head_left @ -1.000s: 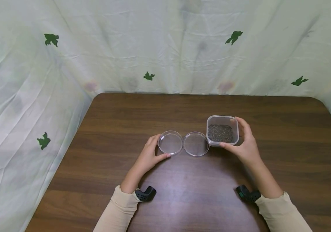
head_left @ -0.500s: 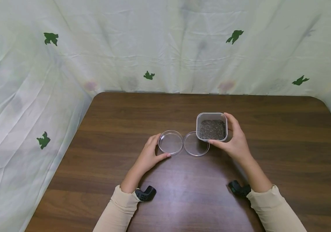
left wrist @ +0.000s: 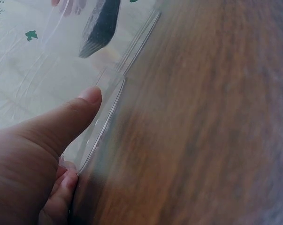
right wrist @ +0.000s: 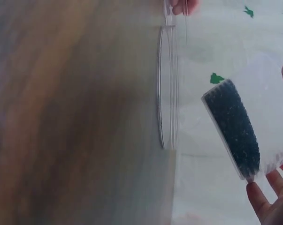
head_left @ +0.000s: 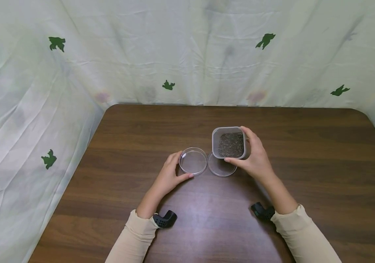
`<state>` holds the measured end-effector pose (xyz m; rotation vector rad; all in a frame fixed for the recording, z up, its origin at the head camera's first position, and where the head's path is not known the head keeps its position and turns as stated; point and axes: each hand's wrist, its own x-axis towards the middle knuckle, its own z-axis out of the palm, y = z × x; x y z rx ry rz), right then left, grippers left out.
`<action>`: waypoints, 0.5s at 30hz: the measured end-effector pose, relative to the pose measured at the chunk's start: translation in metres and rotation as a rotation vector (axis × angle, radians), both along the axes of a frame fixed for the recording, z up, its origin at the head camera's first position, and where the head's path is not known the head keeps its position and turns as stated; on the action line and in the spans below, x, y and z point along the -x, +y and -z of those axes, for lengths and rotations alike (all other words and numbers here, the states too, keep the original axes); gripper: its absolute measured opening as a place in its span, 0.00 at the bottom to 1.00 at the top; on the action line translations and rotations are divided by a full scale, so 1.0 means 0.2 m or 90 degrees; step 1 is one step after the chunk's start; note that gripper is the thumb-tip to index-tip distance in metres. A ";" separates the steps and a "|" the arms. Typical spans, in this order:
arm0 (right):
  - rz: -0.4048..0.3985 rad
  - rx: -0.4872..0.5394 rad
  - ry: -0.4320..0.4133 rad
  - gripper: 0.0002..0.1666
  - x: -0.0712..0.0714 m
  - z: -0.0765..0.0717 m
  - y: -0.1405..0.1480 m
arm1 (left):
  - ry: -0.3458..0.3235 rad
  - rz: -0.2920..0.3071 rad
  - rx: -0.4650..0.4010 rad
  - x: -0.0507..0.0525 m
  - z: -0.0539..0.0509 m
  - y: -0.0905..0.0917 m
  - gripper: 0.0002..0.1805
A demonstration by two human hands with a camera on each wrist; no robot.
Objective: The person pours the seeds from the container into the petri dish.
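Two clear round dishes lie side by side on the table, the left dish (head_left: 192,161) and the right dish (head_left: 221,168). My left hand (head_left: 165,179) holds the left dish's rim between thumb and fingers. My right hand (head_left: 256,160) grips a clear square container (head_left: 229,143) of dark grains, raised over the far part of the right dish and partly hiding it. In the right wrist view the container (right wrist: 233,129) is tilted above the right dish (right wrist: 168,89), its grains slanting inside. The left wrist view shows my thumb beside the left dish (left wrist: 103,122).
The brown wooden table (head_left: 134,128) stretches around the hands. Behind it and at the left hangs a pale cloth (head_left: 187,44) with green bird shapes. A black device (head_left: 165,219) sits on each wrist.
My right hand has carried the container leftward and slightly farther back, from beside the right dish to above it, and the container has tipped a little. My left hand has stayed in place.
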<state>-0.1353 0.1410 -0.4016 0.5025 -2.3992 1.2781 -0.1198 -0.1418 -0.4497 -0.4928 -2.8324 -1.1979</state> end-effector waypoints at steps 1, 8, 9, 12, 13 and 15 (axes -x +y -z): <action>0.001 -0.009 0.000 0.61 0.00 0.00 -0.01 | 0.001 0.000 0.000 0.00 0.00 0.00 0.46; -0.004 -0.050 -0.005 0.60 0.01 0.00 -0.06 | -0.005 -0.001 0.002 0.00 -0.01 0.00 0.47; -0.005 -0.055 0.000 0.60 0.01 0.00 -0.06 | -0.005 -0.001 0.002 0.00 0.00 0.00 0.47; -0.009 -0.070 0.021 0.60 0.01 0.00 -0.08 | -0.003 0.000 0.001 0.00 0.00 0.00 0.46; -0.011 -0.075 0.027 0.60 0.01 0.00 -0.08 | -0.001 0.000 0.000 0.00 0.00 0.00 0.46; -0.015 -0.085 0.040 0.60 0.01 0.00 -0.09 | 0.004 0.002 -0.002 0.00 0.00 0.00 0.46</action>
